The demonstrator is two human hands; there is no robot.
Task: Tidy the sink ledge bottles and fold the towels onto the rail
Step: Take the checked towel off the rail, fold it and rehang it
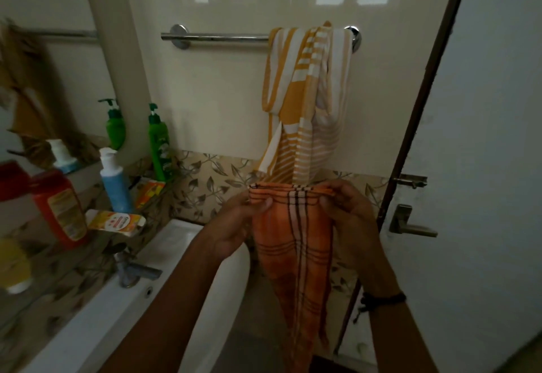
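While the orange checked towel (293, 243) hangs as a thin, tapering fold in front of the white sink (176, 255), its top hem is pinched by the left hand (243, 220) and the right hand (343, 211). A yellow-striped towel (305, 103) is draped, bunched, over the metal rail (217, 37).

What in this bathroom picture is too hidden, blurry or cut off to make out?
- Orange checked towel: its lower end runs out of the head view at the bottom edge.
- Yellow striped towel: its bottom is hidden behind the orange towel and both hands, left hand and right hand.
- Red bottle: label print is blurred, unreadable.
- Yellow object at the left edge: blurred and cut off.
- Mirror: the reflection is smeared.
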